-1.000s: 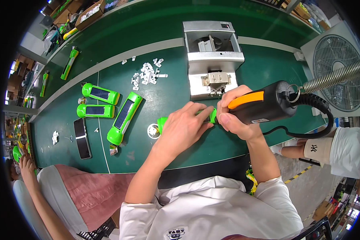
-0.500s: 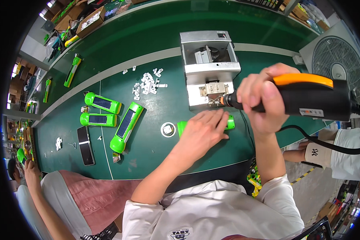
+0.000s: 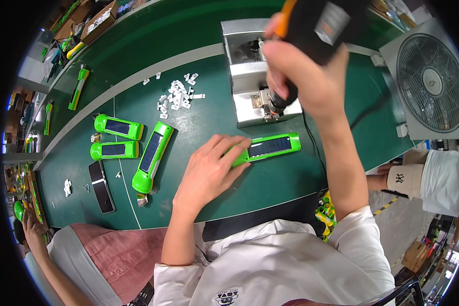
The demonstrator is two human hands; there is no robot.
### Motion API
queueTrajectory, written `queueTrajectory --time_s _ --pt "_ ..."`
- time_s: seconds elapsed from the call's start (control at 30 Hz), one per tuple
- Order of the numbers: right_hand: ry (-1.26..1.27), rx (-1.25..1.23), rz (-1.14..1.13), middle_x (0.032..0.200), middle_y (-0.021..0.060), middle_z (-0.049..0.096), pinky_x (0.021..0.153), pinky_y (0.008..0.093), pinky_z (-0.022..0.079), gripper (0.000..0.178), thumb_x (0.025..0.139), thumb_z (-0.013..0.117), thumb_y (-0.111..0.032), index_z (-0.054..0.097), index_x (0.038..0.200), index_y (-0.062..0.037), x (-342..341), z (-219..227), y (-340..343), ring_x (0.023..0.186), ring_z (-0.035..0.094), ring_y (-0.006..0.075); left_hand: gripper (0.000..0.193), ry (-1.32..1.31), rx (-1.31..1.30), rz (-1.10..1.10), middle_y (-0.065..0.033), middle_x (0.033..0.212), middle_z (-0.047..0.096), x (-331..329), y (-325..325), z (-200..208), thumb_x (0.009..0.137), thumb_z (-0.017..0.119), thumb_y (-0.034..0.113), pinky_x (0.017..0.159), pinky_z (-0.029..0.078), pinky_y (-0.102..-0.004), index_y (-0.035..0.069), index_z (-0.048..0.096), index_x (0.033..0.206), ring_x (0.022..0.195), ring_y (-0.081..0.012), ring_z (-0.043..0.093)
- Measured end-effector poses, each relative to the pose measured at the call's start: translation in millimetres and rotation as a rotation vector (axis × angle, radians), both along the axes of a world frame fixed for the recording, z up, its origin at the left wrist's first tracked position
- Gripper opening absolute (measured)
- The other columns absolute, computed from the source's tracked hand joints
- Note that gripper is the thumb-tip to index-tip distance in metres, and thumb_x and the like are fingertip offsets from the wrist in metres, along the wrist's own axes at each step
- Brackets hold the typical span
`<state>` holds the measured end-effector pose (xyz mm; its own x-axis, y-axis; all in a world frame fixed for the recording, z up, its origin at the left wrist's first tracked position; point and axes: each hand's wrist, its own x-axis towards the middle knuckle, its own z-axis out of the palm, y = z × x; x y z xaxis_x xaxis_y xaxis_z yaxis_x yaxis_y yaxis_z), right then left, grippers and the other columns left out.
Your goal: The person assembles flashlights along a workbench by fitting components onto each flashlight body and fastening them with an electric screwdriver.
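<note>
My right hand (image 3: 308, 76) grips a black electric screwdriver (image 3: 336, 23) with an orange lever, held tilted. Its tip points down at the front of a silver screw feeder (image 3: 242, 76), whose top it partly hides. My left hand (image 3: 206, 166) lies over one end of a green flashlight (image 3: 275, 146), fingers and thumb around it. The flashlight lies flat just in front of the feeder, its dark solar panel facing up; my hand covers its other end.
Left on the green bench (image 3: 188, 204) lie more green flashlights (image 3: 154, 153), a pile of white plastic pieces (image 3: 177, 95) and a phone (image 3: 102, 187). A fan (image 3: 432, 81) stands at right. A cable (image 3: 311, 137) runs beside the feeder. A co-worker's hand (image 3: 34, 229) shows far left.
The flashlight has turned, its solar panel now uncovered, and my left hand has slid to its left end. The screwdriver has swung from nearly level to steeply tilted. The white disc is out of sight.
</note>
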<state>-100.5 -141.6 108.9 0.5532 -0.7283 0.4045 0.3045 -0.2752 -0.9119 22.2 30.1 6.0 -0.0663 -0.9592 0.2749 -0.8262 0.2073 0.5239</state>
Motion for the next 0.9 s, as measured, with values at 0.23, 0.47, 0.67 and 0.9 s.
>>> queueTrajectory --time_s 0.23,0.47,0.67,0.9 --pt "-0.096 0.088 0.132 0.058 0.0033 0.044 0.044 0.0296 0.04 0.031 0.093 0.053 -0.01 0.05 0.121 0.004 -25 -9 1 0.04 0.042 0.0119 0.039 0.106 -0.005 0.065 -0.0068 0.114 0.068 -15 -13 -1 0.079 0.08 0.012 0.087 0.055 -0.0416 0.005 0.067 0.116 0.103 -0.0291 0.064" --pt "-0.249 0.197 0.178 0.064 0.0029 0.055 0.044 0.0233 0.04 0.028 0.086 0.065 0.0 0.056 0.111 0.0061 -32 -31 36 0.046 0.049 0.007 0.038 0.135 -0.054 -0.003 -0.0078 0.115 0.067 -10 -17 -13 0.082 0.077 0.013 0.087 0.056 -0.0409 0.005 0.067 0.118 0.104 -0.0279 0.064" --pt "-0.172 0.104 0.193 0.061 0.0029 0.05 0.044 0.025 0.04 0.027 0.088 0.061 0.001 0.051 0.113 0.0015 -30 -39 38 0.044 0.045 0.0082 0.037 0.138 -0.046 -0.002 -0.0078 0.115 0.067 -10 -17 -11 0.082 0.077 0.013 0.087 0.056 -0.0408 0.005 0.067 0.117 0.104 -0.0279 0.064" --pt "-0.062 -0.092 0.167 0.06 0.0043 0.046 0.043 0.0283 0.041 0.028 0.092 0.059 -0.006 0.045 0.115 -0.0019 -33 -51 35 0.041 0.041 0.0109 0.036 0.134 -0.035 -0.002 -0.0078 0.115 0.068 -10 -16 -11 0.082 0.077 0.013 0.088 0.056 -0.0409 0.005 0.067 0.116 0.105 -0.0277 0.064"
